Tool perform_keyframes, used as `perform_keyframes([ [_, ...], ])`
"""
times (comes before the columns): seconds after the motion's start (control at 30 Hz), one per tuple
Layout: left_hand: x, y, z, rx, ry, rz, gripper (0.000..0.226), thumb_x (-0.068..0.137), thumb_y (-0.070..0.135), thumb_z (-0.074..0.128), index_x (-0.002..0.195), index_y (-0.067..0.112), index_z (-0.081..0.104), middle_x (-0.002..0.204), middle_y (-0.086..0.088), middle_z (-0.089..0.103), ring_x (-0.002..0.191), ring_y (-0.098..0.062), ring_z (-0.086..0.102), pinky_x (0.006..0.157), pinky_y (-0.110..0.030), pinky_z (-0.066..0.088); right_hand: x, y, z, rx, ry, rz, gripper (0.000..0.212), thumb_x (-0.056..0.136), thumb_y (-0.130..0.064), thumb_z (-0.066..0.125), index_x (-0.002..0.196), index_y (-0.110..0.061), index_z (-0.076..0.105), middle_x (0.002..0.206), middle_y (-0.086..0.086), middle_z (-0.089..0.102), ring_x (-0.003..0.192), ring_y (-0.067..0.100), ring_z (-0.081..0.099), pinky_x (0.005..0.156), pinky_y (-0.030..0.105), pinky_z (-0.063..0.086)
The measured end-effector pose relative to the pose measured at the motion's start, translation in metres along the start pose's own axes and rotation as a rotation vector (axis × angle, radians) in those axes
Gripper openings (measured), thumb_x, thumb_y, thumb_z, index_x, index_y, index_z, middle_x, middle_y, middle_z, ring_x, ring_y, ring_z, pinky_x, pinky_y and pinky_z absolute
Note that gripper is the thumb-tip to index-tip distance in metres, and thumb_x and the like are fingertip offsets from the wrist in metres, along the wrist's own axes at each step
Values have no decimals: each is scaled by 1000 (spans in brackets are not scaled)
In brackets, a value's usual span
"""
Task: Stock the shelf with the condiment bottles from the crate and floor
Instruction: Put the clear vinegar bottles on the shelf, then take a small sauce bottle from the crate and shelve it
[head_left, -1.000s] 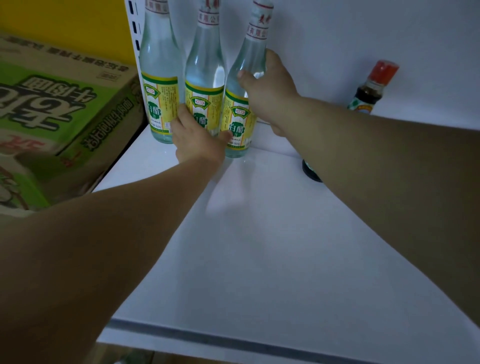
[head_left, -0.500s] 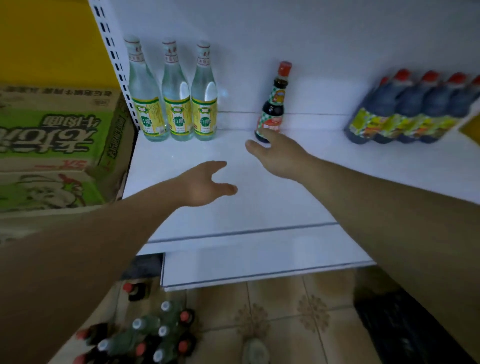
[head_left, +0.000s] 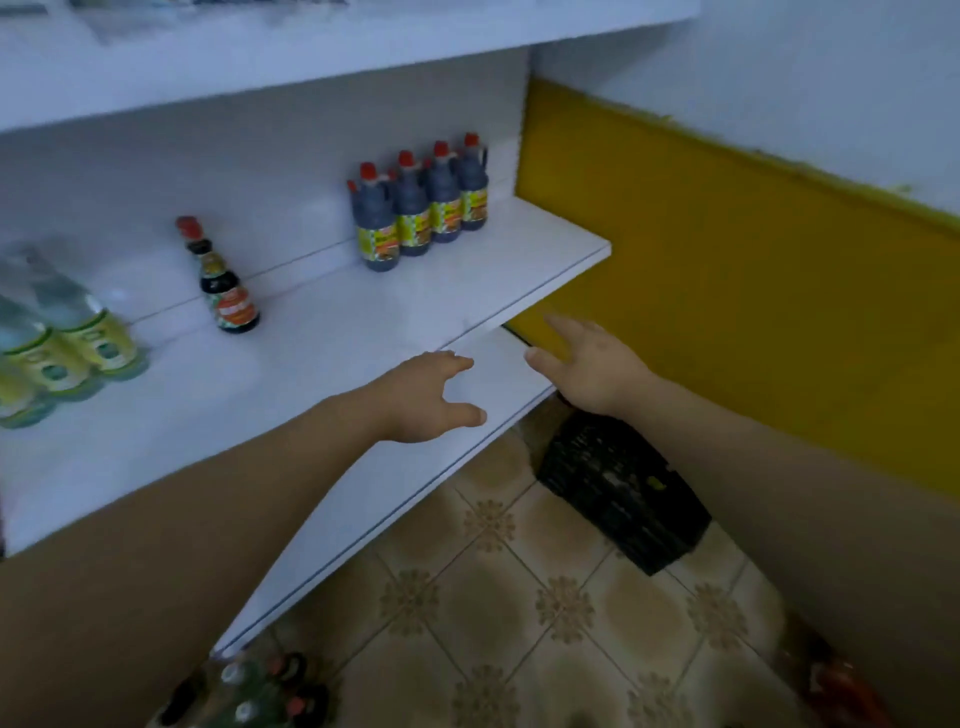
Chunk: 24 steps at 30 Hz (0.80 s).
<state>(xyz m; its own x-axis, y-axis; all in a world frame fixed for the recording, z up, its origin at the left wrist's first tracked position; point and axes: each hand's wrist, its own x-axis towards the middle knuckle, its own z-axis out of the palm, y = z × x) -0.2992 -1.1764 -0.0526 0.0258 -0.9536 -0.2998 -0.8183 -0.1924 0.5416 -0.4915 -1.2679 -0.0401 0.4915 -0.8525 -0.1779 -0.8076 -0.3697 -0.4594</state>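
Observation:
Both my hands hover empty above the front right part of the white shelf (head_left: 322, 364). My left hand (head_left: 431, 397) has its fingers spread and relaxed; my right hand (head_left: 587, 364) is open too, just past the shelf's edge. On the shelf stand clear vinegar bottles with yellow-green labels (head_left: 67, 338) at the far left, one small dark sauce bottle with a red cap (head_left: 226, 288), and several dark red-capped bottles (head_left: 421, 208) at the back right. A black crate (head_left: 618, 488) sits on the floor below my right hand. More bottles (head_left: 260, 691) lie on the floor at the bottom.
A yellow wall panel (head_left: 727, 270) runs right of the shelf. Another white shelf (head_left: 311, 47) hangs above. The floor is patterned tile (head_left: 493, 597). A blurred red-capped item (head_left: 841, 686) lies at the bottom right.
My hands let go of the vinegar bottles, drew back from the shelf's rear and moved right toward its front edge. The view swung right and down, bringing the crate into sight.

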Motion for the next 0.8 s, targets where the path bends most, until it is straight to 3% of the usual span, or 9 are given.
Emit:
perform_keyframes([
  [0.2,67,173,88,-37,-171,197,73,88,38,62,148,20,26,150,7,28,136,-9,28,98,-12,22,-79,165,-92,-7,85,275,73,94,-59,38,153,-25,13,160,4,13,147,25,13,118,42,19],
  [0.33,103,241,141,-26,-270,215,83,83,47,66,150,21,23,155,1,22,140,-17,27,115,-34,25,-118,249,-122,11,72,420,73,94,-60,36,153,-26,9,161,3,8,148,26,10,118,45,20],
  [0.57,154,290,195,-6,-407,199,83,83,48,65,150,25,21,156,2,19,140,-19,26,114,-34,28,-144,335,-125,99,90,538,74,94,-61,35,153,-25,9,161,5,11,147,27,13,117,44,21],
  [0.8,234,290,221,27,-511,166,81,86,44,64,150,23,20,155,-1,22,138,-21,30,109,-29,30,-91,386,-111,175,40,619,77,93,-63,35,154,-24,8,161,5,9,146,30,17,116,45,24],
])
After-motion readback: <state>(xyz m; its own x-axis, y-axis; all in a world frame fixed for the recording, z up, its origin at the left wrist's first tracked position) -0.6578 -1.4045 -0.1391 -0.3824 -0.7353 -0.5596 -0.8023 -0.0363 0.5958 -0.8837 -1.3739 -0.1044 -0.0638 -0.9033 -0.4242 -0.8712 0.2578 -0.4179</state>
